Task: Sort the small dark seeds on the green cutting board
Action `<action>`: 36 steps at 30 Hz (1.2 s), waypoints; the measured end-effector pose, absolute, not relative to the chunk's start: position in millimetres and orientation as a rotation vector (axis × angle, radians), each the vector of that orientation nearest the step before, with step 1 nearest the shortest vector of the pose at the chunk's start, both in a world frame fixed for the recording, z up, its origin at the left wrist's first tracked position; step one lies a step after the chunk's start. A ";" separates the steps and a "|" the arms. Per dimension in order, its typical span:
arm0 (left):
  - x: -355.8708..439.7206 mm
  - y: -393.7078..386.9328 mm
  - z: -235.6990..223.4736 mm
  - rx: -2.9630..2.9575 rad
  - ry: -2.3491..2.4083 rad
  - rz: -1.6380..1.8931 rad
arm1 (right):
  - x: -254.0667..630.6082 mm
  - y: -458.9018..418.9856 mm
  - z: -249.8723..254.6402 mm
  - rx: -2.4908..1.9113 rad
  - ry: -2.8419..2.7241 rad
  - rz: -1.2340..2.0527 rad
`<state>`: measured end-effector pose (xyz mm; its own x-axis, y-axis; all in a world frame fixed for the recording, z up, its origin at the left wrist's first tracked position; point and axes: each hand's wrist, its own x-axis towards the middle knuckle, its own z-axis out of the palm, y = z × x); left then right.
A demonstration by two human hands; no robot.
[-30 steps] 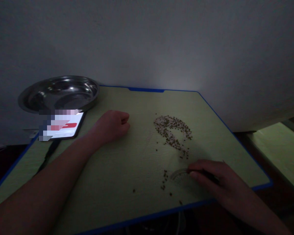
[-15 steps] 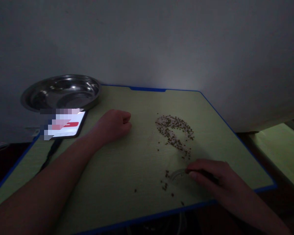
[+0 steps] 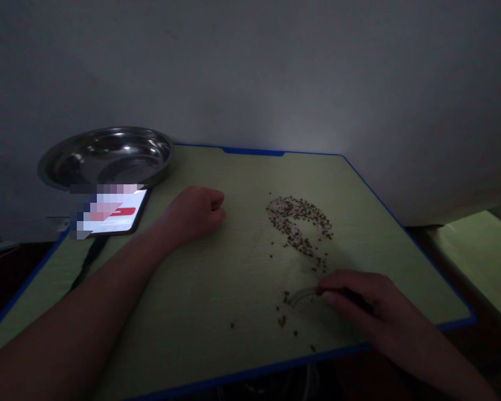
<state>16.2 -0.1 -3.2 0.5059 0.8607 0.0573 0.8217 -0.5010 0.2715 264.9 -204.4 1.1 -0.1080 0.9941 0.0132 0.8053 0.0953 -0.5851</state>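
My right hand [image 3: 359, 298], near the front right of the board, pinches a thin tool [image 3: 307, 292] with a dark handle and a curved, pale metal end. That end points left and down at a few scattered dark beans [image 3: 282, 321]; whether it touches them I cannot tell. Behind it lies a ring-shaped spread of small dark beans mixed with pale grains [image 3: 294, 214], with a bare patch inside. My left hand [image 3: 196, 214] rests as a loose fist on the board, left of the spread, with nothing visible in it.
A shiny steel basin [image 3: 108, 159] stands at the back left. In front of it a lit phone [image 3: 117, 217] lies with a dark strap [image 3: 87, 262]. Blue edging borders the pale board [image 3: 242, 172]. A wall [image 3: 250, 72] rises behind.
The whole view has shifted very slightly. Both hands, the tool and the beans keep nearly the same places.
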 end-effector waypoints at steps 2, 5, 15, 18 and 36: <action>16.2 0.1 -3.2 2.532 1.439 0.268 | 264.2 -203.5 0.5 -1.765 -1.980 0.643; 16.3 -0.3 -3.0 2.531 1.442 0.271 | 261.5 -201.4 0.1 -1.748 -1.996 0.694; 16.0 0.0 -3.4 2.534 1.419 0.288 | 273.5 -202.4 6.6 -1.836 -1.905 0.635; 15.6 0.4 -3.8 2.532 1.428 0.288 | 274.2 -198.5 4.7 -1.834 -1.876 0.645; 16.8 -2.2 -0.7 2.520 1.434 0.257 | 263.8 -190.6 4.1 -1.786 -1.962 0.682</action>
